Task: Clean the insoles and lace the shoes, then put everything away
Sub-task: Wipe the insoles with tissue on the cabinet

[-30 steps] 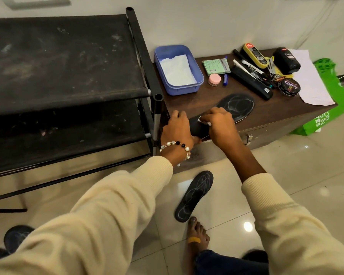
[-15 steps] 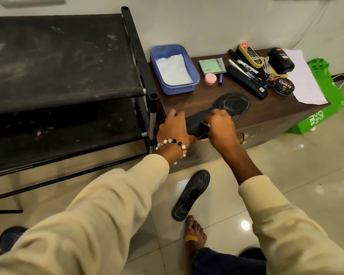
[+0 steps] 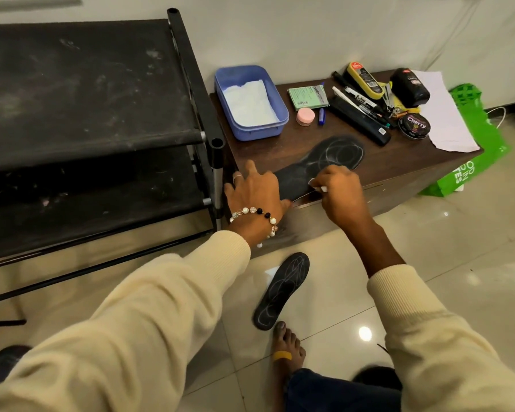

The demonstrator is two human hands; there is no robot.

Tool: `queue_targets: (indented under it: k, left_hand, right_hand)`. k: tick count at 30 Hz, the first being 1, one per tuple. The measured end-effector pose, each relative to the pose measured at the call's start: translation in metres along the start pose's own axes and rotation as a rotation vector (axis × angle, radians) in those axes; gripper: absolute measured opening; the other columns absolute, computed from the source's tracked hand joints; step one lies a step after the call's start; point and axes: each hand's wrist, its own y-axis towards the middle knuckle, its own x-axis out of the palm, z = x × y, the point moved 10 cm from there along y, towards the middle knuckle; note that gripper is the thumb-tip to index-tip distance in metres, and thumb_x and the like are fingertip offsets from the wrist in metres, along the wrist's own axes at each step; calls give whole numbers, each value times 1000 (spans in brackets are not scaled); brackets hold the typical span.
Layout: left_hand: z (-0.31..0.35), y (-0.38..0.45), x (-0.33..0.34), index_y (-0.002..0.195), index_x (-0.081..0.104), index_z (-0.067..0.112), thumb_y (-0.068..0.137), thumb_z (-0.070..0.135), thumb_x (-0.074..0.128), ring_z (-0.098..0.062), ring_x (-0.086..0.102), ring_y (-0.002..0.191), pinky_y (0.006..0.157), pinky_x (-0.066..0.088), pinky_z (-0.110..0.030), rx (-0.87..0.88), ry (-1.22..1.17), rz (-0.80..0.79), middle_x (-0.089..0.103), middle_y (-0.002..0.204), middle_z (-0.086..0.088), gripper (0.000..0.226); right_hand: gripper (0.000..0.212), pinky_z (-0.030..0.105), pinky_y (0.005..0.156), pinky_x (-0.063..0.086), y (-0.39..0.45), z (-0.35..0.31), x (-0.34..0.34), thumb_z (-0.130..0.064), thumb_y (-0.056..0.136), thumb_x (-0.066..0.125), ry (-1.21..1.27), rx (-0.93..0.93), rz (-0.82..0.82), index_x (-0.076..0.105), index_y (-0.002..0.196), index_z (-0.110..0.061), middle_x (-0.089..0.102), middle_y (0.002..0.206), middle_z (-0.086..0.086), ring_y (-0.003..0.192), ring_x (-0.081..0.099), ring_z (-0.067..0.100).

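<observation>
Black insole (image 3: 324, 165) flat on the brown cabinet top (image 3: 405, 162), long axis running from the near-left edge, heel end at the lip and slightly over it, out to the far right, toe end marked with white scribbles. Pinned at the heel end by the left hand (image 3: 257, 193), fingers spread and fairly straight on the cabinet top, thumb side against the insole's heel. Worked at mid-length by the right hand (image 3: 338, 188), fingers curled, pinching something small and pale; too small to name, perhaps a wipe or eraser. Right hand nearer the dirty toe end, so likely stroke away from the body along the long axis. Open room ahead of the toe limited: black remote-like bar (image 3: 360, 123) and polish tin (image 3: 414, 126) near, blue tub (image 3: 277, 108) well to the far left. Drop at the near edge. Second insole (image 3: 281, 291) on the floor tiles below, just beside a bare foot (image 3: 289, 349), apparently still uncleaned.
</observation>
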Motion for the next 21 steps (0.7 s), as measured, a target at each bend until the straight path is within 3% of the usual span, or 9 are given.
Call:
queue_targets:
  k: [4, 10, 14, 17, 19, 21]
  left_hand:
    - [6, 4, 0, 125, 58, 18, 80, 58, 65, -37, 33, 131, 104, 32, -51, 46, 23, 42, 35, 143, -8, 61]
    - [12, 5, -1, 123, 59, 18, 82, 56, 64, -33, 37, 127, 101, 33, -49, 97, 61, 64, 42, 134, -5, 56]
    - [13, 6, -1, 119, 62, 19, 82, 56, 64, -33, 35, 129, 102, 30, -49, 99, 103, 64, 43, 135, -5, 52]
    - [14, 7, -3, 118, 63, 19, 81, 57, 64, -33, 34, 131, 103, 29, -51, 109, 138, 56, 44, 136, -6, 53]
    - [14, 8, -2, 118, 62, 20, 81, 57, 64, -33, 33, 132, 103, 29, -51, 122, 142, 38, 44, 137, -5, 53]
    - [14, 9, -1, 117, 63, 20, 80, 58, 64, -33, 34, 131, 104, 29, -51, 129, 131, 28, 44, 136, -5, 53]
  right_hand:
    - [33, 33, 95, 38, -3, -28, 4, 3, 86, 57, 6, -256, -111, 68, 114, -10, 61, 121, 9, 114, 52, 26]
    - [33, 31, 94, 43, 1, 24, -6, -2, 89, 58, 4, 173, 6, 65, 119, -11, 59, 121, 12, 111, 53, 25]
    - [34, 30, 96, 36, -1, -29, 3, -3, 92, 52, -11, -120, -96, 62, 122, -14, 55, 128, 8, 118, 47, 24]
    - [32, 34, 94, 39, -4, -41, 0, 2, 87, 55, 33, -285, -150, 68, 113, -10, 60, 120, 9, 114, 53, 25]
    - [28, 36, 92, 42, 0, -16, -1, 3, 86, 57, 91, -144, -125, 69, 108, -7, 62, 115, 12, 110, 55, 28]
    - [30, 33, 95, 41, 4, 12, -1, -4, 88, 58, 20, 74, -91, 66, 116, -12, 59, 120, 9, 113, 51, 25]
